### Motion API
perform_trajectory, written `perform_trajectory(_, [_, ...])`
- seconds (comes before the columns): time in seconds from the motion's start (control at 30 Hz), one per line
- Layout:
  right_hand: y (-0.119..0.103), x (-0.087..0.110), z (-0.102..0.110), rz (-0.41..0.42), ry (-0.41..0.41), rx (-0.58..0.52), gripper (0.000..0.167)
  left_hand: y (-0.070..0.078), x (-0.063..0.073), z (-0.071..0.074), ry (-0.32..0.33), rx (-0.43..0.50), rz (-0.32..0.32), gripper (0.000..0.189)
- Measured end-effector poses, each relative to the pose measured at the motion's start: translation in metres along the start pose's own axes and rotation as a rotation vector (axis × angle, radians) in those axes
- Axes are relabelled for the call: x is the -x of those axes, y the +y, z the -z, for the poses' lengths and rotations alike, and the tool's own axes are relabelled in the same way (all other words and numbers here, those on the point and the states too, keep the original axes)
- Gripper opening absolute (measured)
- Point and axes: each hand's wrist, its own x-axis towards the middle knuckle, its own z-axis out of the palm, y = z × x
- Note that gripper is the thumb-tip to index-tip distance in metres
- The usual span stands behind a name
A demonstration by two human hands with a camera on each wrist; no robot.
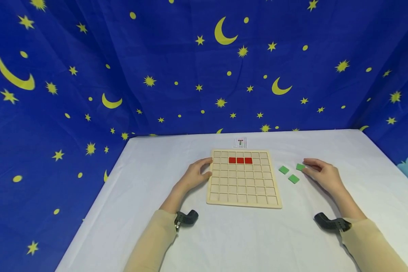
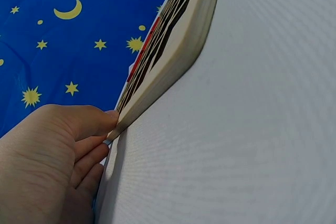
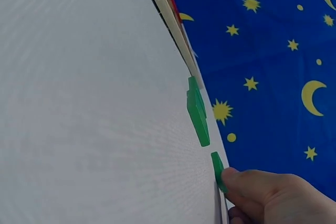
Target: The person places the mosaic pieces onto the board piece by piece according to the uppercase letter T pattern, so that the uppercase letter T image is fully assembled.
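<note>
A wooden grid board [image 1: 244, 205] lies flat on the table, with three red tiles [image 1: 240, 160] side by side in its second row from the back. My left hand [image 1: 194, 174] rests at the board's left edge, its thumb and fingers spread along the rim; in the left wrist view the thumb [image 2: 97, 121] touches that rim. To the right of the board, my right hand [image 1: 323, 176] pinches a green tile [image 1: 300, 167] by its right side, close to the tabletop. Two other green tiles [image 1: 294, 179] lie between this hand and the board.
Behind the board, a small printed card [image 1: 240, 142] shows a grid with a coloured pattern. White cloth covers the table [image 1: 244, 241]. A blue curtain [image 1: 190, 56] with yellow moons and stars hangs behind and at the sides. Black camera mounts [image 1: 187, 218] sit on both wrists.
</note>
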Motion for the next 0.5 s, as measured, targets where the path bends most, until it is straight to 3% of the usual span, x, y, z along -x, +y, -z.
perform_trajectory(0.5, [0.0006, 0.0039, -0.0028, 0.050, 0.038, 0.067, 0.037, 0.0000, 0.0007, -0.0007, 0.004, 0.003, 0.001, 0.055])
